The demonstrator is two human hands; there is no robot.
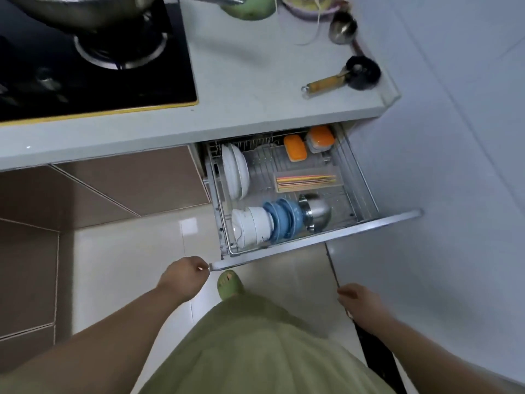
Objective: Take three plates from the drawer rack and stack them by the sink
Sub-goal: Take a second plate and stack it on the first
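Observation:
The drawer rack (pixel 352 177) stands pulled out under the counter. White plates (pixel 234 173) stand on edge at its left side. White bowls (pixel 251 226), blue bowls (pixel 282 218) and a steel bowl (pixel 316 213) lie along the front. My left hand (pixel 184 275) is closed on the left end of the drawer front (pixel 326 236). My right hand (pixel 359 301) hangs to the right below the drawer with loosely curled fingers and holds nothing. No sink is in view.
A gas stove (pixel 93 78) with a steel pot sits on the counter (pixel 244 89) at the left. A brush (pixel 343 78) and a ladle (pixel 342 27) lie at the right. Orange containers (pixel 295 147) and chopsticks (pixel 305 180) sit in the rack. My green slipper (pixel 228 284) is below the drawer.

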